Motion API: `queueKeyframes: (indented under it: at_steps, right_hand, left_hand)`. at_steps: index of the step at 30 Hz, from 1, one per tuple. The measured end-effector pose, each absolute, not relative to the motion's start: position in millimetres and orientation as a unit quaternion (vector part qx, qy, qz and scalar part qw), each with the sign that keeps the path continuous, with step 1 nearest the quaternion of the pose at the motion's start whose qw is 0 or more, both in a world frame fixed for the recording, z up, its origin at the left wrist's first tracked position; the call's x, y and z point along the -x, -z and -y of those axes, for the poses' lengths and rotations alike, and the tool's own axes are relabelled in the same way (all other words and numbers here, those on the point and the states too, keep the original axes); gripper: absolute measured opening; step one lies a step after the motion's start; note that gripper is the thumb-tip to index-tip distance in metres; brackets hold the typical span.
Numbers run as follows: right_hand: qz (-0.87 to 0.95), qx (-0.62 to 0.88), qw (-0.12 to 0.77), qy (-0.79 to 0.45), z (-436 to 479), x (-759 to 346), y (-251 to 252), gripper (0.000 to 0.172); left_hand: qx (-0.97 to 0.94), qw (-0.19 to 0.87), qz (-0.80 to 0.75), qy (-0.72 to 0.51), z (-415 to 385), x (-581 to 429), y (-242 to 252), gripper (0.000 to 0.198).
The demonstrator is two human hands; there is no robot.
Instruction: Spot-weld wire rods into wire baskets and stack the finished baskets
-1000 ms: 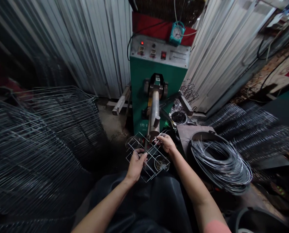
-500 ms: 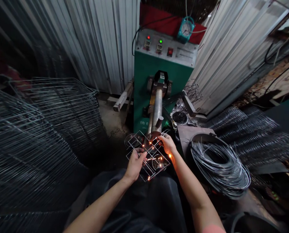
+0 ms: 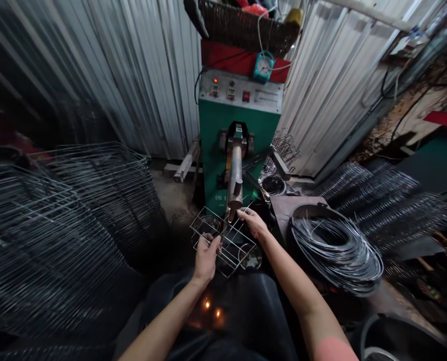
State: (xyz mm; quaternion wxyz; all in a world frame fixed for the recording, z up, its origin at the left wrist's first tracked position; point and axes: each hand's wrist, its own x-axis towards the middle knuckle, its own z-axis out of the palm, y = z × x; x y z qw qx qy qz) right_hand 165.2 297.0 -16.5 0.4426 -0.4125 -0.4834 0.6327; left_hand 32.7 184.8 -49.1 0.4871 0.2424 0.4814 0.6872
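Left hand (image 3: 207, 256) and right hand (image 3: 254, 224) grip the wire grid (image 3: 226, 245).

Wire grid (image 3: 223, 241) no longer sparking; two embers (image 3: 207, 303) now glowing on apron (image 3: 253, 311).

Bare shiny steel-wire grid (image 3: 227, 245), glossy green-painted metal machine (image 3: 238, 125), corrugated metal walls (image 3: 133, 75).
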Motion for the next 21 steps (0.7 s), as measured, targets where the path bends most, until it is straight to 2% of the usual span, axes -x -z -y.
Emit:
queueKeyframes:
  at_steps: [21]
  right_hand:
    - [0.474, 0.412, 0.461, -0.627, -325.1, -157.6, 33.1, 0.024]
  left_hand:
    - [-0.211, 0.488, -0.482, -0.697, -199.2, -26.2, 43.0, 0.032]
